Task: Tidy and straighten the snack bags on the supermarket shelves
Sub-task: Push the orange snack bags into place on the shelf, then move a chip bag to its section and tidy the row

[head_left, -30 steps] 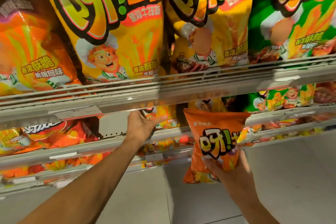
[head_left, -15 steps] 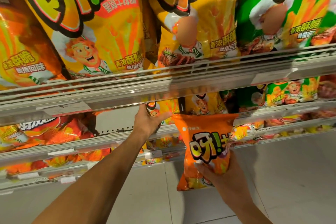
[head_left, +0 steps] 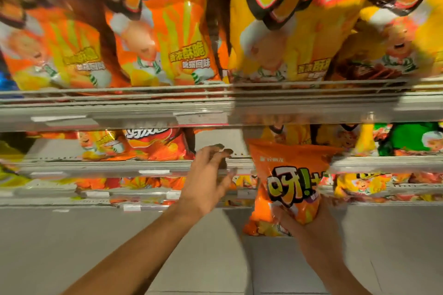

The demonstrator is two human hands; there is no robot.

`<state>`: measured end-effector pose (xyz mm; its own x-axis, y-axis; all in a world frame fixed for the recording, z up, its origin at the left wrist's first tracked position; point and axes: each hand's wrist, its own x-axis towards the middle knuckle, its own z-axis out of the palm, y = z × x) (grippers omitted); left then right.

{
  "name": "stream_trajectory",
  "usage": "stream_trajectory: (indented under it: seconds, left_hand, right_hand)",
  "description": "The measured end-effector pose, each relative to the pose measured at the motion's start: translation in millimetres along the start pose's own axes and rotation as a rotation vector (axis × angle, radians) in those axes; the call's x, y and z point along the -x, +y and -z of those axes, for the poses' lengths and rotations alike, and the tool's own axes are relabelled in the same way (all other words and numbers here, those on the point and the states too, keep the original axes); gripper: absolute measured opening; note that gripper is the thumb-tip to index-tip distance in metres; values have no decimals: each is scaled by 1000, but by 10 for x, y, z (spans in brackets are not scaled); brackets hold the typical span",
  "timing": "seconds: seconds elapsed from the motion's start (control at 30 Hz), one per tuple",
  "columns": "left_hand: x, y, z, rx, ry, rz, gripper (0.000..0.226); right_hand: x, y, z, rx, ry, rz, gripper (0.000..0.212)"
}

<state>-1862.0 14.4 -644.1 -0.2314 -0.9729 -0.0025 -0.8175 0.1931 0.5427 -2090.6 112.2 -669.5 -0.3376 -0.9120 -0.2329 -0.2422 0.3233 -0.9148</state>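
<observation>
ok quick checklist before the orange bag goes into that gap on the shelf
1. Right hand grips the small orange snack bag at its lower part: ok.
2. Bag upright, logo facing out: ok.
3. Gap on the second shelf, right of the red-orange bags, free: ok.
4. Left hand out of the bag's way: not ok, it reaches into the gap.
5. Depth of the gap: cannot tell.
</observation>
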Motion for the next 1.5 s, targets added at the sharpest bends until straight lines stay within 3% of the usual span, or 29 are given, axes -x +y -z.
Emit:
stream_trajectory:
  seconds: [0.13, 0.27, 0.4, 0.63, 1.17, 1.5]
  left_hand:
    - [344, -518, 263, -252, 18, -72, 57]
    - [464, -904, 365, -513, -116, -118, 76]
    - [464, -1062, 341, -572, -146, -119, 84]
    - [404, -1023, 284, -476, -75, -57, 85]
    - [426, -891, 239, -523, -93, 30, 89]
    - [504, -930, 318, -439, -126, -20, 94]
  right_hand:
    - [70, -212, -497, -4, -15, 29, 73]
    - [-14, -483, -882, 34, 15, 63, 69]
    - [-200, -759, -1142, 109, 100, 138, 57]
    - [-683, -1059, -1417, 151, 196, 289, 72]
    - [-990, -943, -1677, 380, 29, 102, 109]
    - [-845, -855, -1489, 468, -40, 149, 98]
